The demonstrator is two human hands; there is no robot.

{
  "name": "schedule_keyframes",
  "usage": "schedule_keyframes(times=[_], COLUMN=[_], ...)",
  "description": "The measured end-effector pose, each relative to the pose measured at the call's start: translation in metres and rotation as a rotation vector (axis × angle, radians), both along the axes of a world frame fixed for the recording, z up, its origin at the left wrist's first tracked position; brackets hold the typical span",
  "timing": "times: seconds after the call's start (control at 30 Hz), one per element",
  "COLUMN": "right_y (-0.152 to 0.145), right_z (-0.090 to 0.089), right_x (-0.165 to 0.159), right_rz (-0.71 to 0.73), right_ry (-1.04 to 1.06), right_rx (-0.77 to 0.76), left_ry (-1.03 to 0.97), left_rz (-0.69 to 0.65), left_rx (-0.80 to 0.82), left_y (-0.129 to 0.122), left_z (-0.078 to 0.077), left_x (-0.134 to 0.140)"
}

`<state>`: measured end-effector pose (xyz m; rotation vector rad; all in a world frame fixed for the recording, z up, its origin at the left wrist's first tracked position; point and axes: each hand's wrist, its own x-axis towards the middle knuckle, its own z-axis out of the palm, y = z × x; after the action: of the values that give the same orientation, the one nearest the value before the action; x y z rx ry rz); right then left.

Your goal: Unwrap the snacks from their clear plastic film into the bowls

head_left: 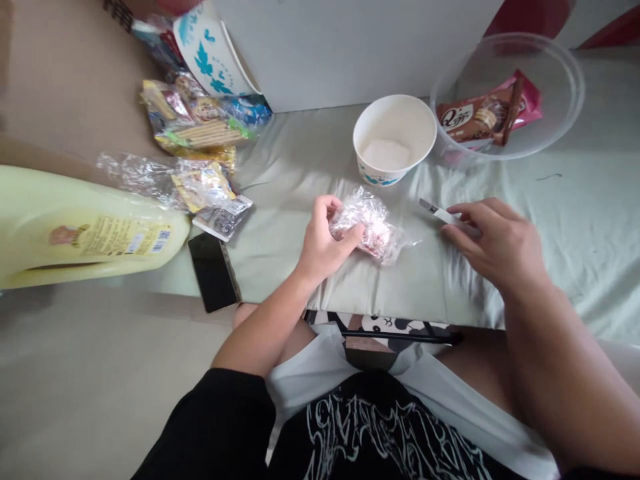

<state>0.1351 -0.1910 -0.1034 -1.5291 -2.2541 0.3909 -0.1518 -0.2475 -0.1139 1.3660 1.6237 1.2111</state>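
Note:
My left hand [327, 243] is closed on a crinkled clear plastic bag [367, 223] near the cloth's front edge. Something pinkish-red and white shows inside it, too blurred to name. In my right hand [500, 243] is a slim light-coloured utility knife [443, 213], pinched between thumb and fingers, its dark metal tip pointing left towards the bag. The knife and the bag are apart. Just beyond the bag stands a white paper tub [395, 143], upright, with a pale layer at its bottom.
A clear plastic bowl [560, 127] holding brown and pink snack packets [480, 117] stands at the back right. Left lie a phone [214, 272], a big yellow bottle [90, 227] and several wrapped snacks [200, 127] beside a tilted paper tub [215, 53]. A white panel [350, 47] rises behind.

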Motion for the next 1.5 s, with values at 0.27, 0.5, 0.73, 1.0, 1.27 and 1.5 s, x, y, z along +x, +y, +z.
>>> schedule_keyframes(times=[0.27, 0.5, 0.73, 1.0, 1.27, 1.5], right_y=[0.002, -0.016, -0.026, -0.017, -0.018, -0.017], right_z=[-0.006, 0.000, 0.001, 0.007, 0.014, 0.003], right_x=[-0.008, -0.025, -0.040, -0.027, -0.020, -0.015], right_rz=[-0.064, 0.200, 0.558, 0.276, -0.012, -0.171], right_ry=[0.211, 0.312, 0.339, 0.385, 0.396, 0.441], right_rx=[0.491, 0.296, 0.211, 0.225, 0.026, -0.061], left_ry=[0.108, 0.189, -0.009, -0.139, 0.213, 0.293], left_rz=[-0.045, -0.159, -0.152, 0.104, -0.110, -0.345], left_rx=[-0.029, 0.066, -0.002, 0.039, 0.032, 0.017], left_y=[0.009, 0.006, 0.008, 0.024, 0.025, 0.019], left_z=[0.004, 0.006, 0.007, -0.001, 0.007, 0.009], left_x=[-0.014, -0.005, 0.001, -0.026, -0.033, -0.038])
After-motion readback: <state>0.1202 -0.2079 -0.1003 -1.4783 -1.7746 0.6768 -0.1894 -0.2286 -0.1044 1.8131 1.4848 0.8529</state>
